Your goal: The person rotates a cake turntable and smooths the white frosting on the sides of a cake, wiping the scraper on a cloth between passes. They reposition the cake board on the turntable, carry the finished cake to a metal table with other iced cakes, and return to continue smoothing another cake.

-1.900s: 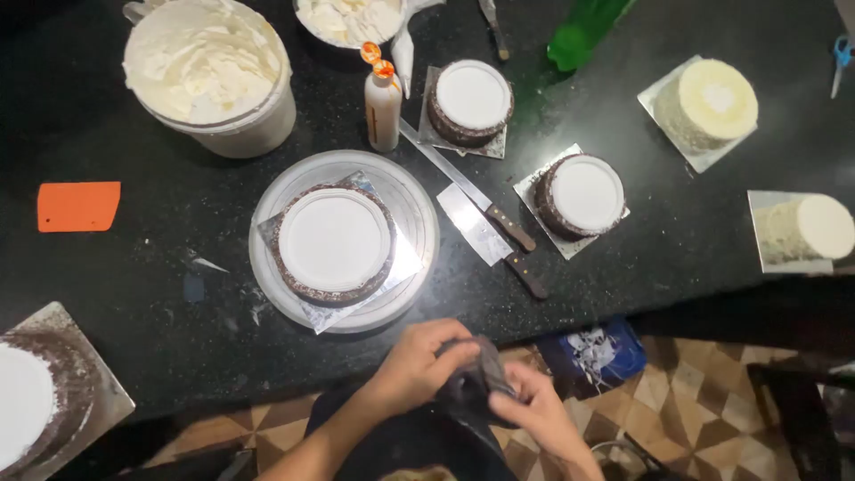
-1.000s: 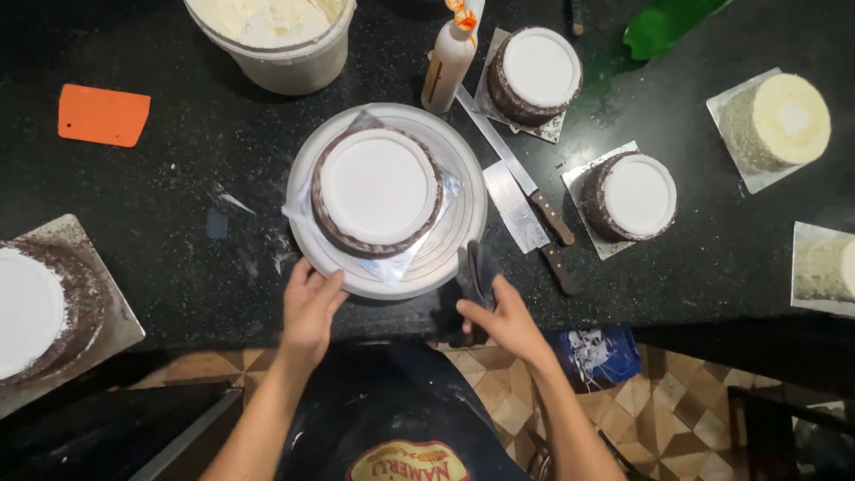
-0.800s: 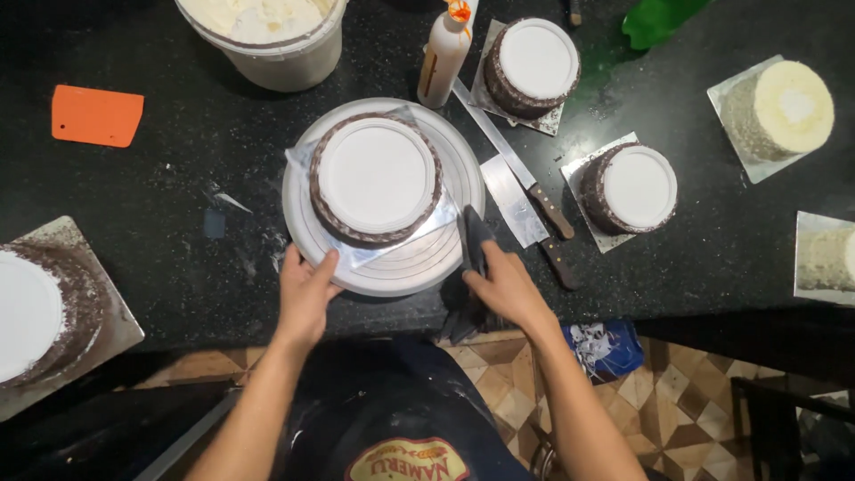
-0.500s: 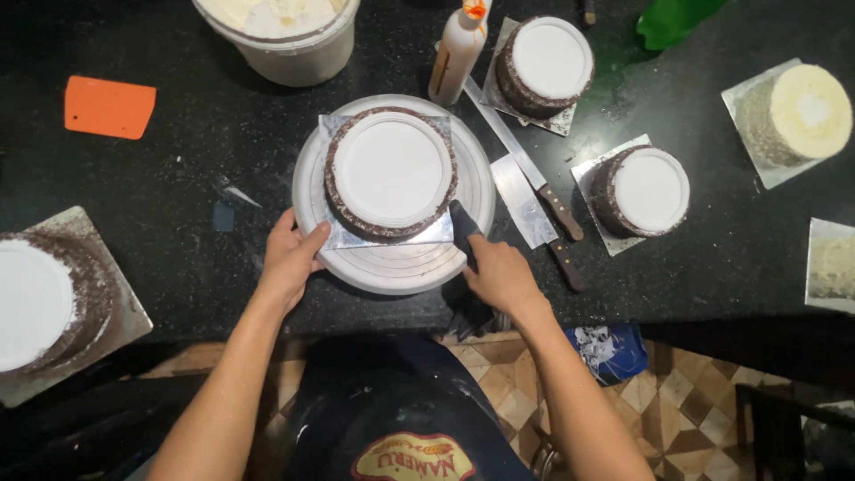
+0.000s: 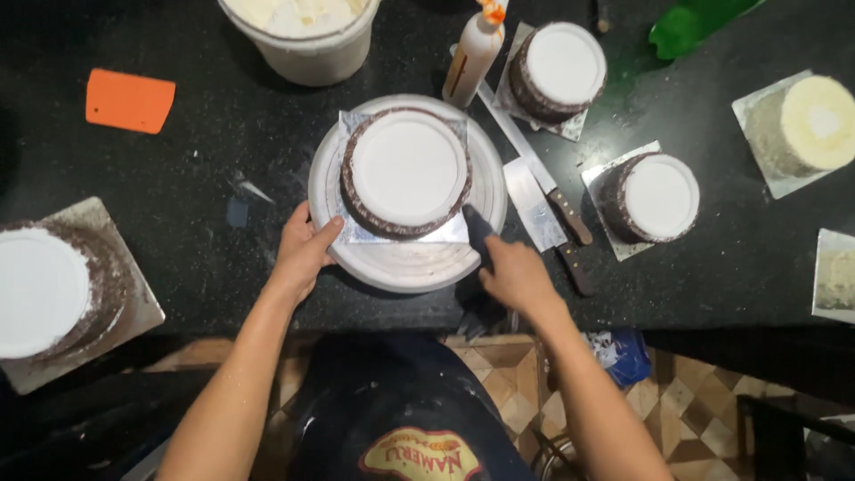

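A round chocolate cake (image 5: pixel 407 169) with a flat white cream top sits on a square silver board (image 5: pixel 356 233), centred on a white turntable (image 5: pixel 410 267). My left hand (image 5: pixel 303 249) grips the turntable's left rim, thumb on top. My right hand (image 5: pixel 517 276) is at the turntable's lower right edge and holds a dark flat tool (image 5: pixel 476 230). The tool's tip points up at the board's near right corner, beside the cake's side. What the tool is exactly I cannot tell.
On the black counter: a cream bucket (image 5: pixel 303 36), a squeeze bottle (image 5: pixel 472 53), an orange scraper (image 5: pixel 129 100), a long knife (image 5: pixel 534 169), a metal scraper (image 5: pixel 533 203), two small chocolate cakes (image 5: pixel 559 69) (image 5: pixel 655 198), a pale cake (image 5: pixel 806 125), a large cake (image 5: pixel 53 294) at the left edge.
Both hands rose from my apron, where they handled the dark tool, to the turntable. The board has turned from skewed to square, and my left hand slid up the rim.
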